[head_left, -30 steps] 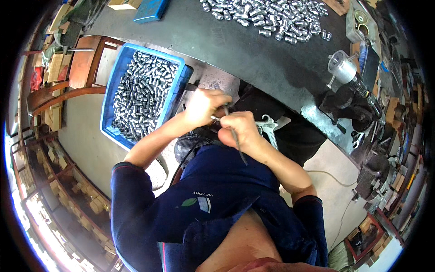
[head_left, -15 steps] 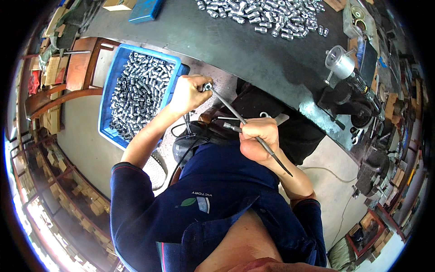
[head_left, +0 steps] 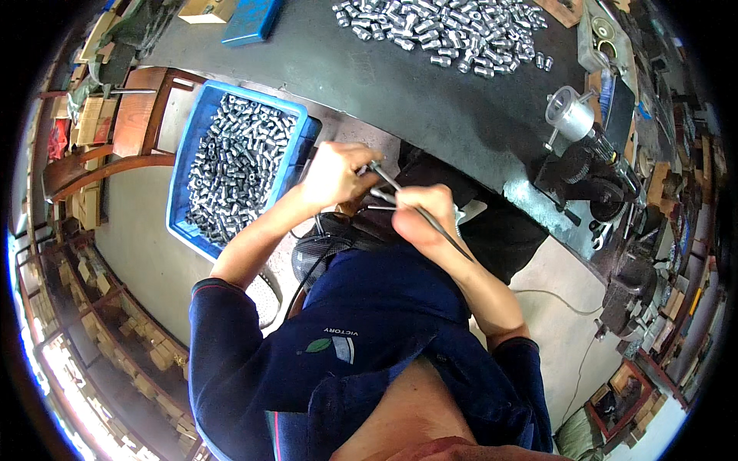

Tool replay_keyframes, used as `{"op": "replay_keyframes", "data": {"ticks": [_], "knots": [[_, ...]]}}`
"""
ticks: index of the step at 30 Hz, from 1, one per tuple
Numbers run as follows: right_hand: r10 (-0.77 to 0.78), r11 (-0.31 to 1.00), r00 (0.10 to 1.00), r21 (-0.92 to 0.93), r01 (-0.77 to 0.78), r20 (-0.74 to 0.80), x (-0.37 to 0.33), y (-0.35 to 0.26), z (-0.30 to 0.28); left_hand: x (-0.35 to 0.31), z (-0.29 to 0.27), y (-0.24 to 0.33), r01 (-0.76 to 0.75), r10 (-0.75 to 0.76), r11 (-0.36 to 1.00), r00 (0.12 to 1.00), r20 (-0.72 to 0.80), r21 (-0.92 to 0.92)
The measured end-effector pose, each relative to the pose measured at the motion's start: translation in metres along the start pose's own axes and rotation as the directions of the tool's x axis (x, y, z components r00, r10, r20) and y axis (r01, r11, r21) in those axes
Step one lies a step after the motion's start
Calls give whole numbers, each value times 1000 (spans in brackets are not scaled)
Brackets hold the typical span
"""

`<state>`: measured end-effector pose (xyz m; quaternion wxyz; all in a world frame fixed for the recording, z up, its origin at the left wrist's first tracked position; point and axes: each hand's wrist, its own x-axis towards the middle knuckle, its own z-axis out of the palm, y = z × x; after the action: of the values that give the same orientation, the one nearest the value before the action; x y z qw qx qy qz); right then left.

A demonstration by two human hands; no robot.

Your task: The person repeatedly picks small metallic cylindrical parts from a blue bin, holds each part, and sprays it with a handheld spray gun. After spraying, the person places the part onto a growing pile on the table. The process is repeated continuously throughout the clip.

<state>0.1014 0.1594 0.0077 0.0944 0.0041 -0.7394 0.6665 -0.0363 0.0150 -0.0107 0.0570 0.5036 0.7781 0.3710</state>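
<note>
My left hand [head_left: 338,177] is closed around a small metal fitting [head_left: 373,164], mostly hidden by fingers and blurred. My right hand [head_left: 427,211] grips a long grey tapered metal rod [head_left: 390,179], its exact kind unclear. One end of the rod meets the fitting; the pointed end runs back over my right wrist. A second, shorter metal tool seems to be under the right fingers, but motion smears it. Both hands are above my lap, in front of the table edge. To their left stands a blue bin [head_left: 180,180] full of small metal fittings [head_left: 238,165].
A dark worktable [head_left: 307,61] spans the far side, bearing a heap of shiny fittings [head_left: 461,34] and a blue box [head_left: 251,21]. At right stands a metal clamping device [head_left: 573,111] beside a wrench [head_left: 600,234]. A wooden chair [head_left: 142,107] is behind the bin.
My hands have come closer together, the right one moving up and left along the rod. The left hand has turned over the fitting and dropped slightly right.
</note>
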Motion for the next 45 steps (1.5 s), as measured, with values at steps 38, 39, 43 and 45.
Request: {"op": "replay_keyframes", "data": {"ticks": [38, 39, 43, 45], "knots": [[117, 921, 983, 386, -56, -138, -59, -26, -31, 159, -26, 7, 152, -175, 975, 975, -138, -164], [117, 906, 985, 421, -53, -130, -58, -29, -32, 176, -22, 3, 170, -190, 969, 976, -105, -178], [165, 877, 976, 473, -81, -139, -56, -36, -29, 236, -21, -3, 16, -124, 804, 982, -142, -594], [144, 901, 978, 429, -66, -152, -56, -35, -32, 247, -29, 1, -11, -175, 683, 968, -178, -730]]}}
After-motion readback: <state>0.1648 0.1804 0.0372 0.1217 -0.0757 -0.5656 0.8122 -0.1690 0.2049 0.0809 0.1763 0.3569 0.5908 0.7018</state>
